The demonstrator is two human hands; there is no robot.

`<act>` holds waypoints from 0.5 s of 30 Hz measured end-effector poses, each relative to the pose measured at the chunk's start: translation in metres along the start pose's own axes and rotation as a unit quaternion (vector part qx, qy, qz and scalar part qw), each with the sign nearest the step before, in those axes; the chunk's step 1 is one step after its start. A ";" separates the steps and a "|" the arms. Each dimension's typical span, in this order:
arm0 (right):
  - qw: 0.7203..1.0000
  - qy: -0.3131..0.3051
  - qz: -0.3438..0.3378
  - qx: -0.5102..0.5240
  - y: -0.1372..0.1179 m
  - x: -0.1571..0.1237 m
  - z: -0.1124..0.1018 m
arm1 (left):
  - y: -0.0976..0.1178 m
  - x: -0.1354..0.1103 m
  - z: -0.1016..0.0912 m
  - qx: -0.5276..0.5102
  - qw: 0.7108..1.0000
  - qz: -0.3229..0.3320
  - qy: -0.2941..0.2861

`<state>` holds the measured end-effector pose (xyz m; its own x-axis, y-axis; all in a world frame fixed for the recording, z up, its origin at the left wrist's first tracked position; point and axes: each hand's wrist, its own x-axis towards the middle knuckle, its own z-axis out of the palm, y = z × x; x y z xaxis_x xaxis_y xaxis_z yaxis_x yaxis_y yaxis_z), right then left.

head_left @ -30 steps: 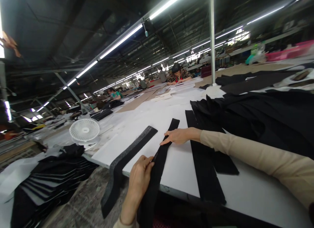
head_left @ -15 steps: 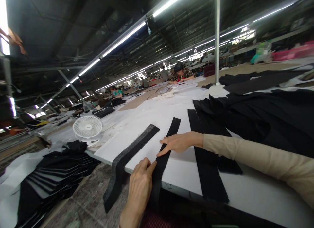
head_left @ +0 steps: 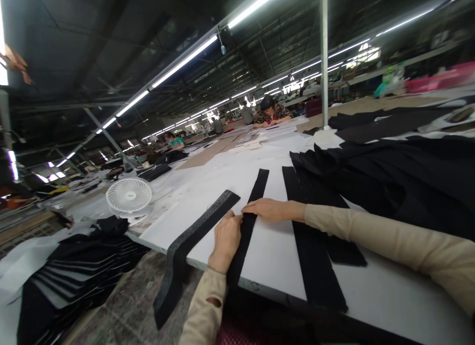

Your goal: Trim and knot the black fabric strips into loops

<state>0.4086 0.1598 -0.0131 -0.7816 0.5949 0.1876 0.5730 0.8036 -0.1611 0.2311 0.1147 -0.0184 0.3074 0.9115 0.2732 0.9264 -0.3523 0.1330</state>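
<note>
Black strip [head_left: 248, 236], lying lengthwise on a white tabletop [head_left: 274, 261], its far end flat and its lower end reaching the near edge. The left hand [head_left: 227, 236] bends its fingers at the strip's left border; whether they pinch the fabric cannot be told. The right hand [head_left: 269, 210] lies across the strip, its fingertips meeting those of the left; whether it grasps or merely presses is likewise unclear. To the left, a grey-edged strip [head_left: 202, 226] rests partly on the table and hangs over its edge. To the right lies a wider black strip [head_left: 311, 256], and beyond it a rumpled mass of dark cloth [head_left: 389, 176]. A white fan [head_left: 129, 195] stands near the table's left side, above a fanned stack of dark pieces [head_left: 74, 275]; the floor [head_left: 126, 305] below is mottled grey. Farther off, a pale post [head_left: 324, 63] rises from the work surface, and a person in a patterned top [head_left: 272, 112] leans over papers. Rows of tube lights [head_left: 185, 62] recede beneath a dark roof [head_left: 148, 53].
</note>
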 end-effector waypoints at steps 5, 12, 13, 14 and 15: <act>1.000 0.000 -0.008 0.016 0.010 0.001 0.011 | -0.013 -0.029 -0.004 -0.114 0.990 -0.079 0.013; 0.999 -0.030 -0.023 -0.021 0.007 0.001 0.007 | -0.007 -0.064 0.002 -0.075 0.994 -0.036 0.077; 0.998 -0.043 -0.027 -0.027 0.006 0.001 0.005 | -0.005 -0.065 0.003 -0.045 0.995 -0.023 0.083; 0.997 -0.058 -0.035 -0.032 0.005 0.002 0.003 | -0.003 -0.065 0.003 -0.013 0.996 -0.010 0.087; 0.996 -0.066 -0.045 -0.033 0.004 0.002 0.000 | -0.002 -0.066 0.002 0.018 0.996 0.002 0.090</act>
<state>0.4099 0.1642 -0.0136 -0.8536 0.5163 0.0689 0.5107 0.8556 -0.0838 0.2100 0.0559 -0.0388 0.2699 0.8563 0.4402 0.9336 -0.3447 0.0981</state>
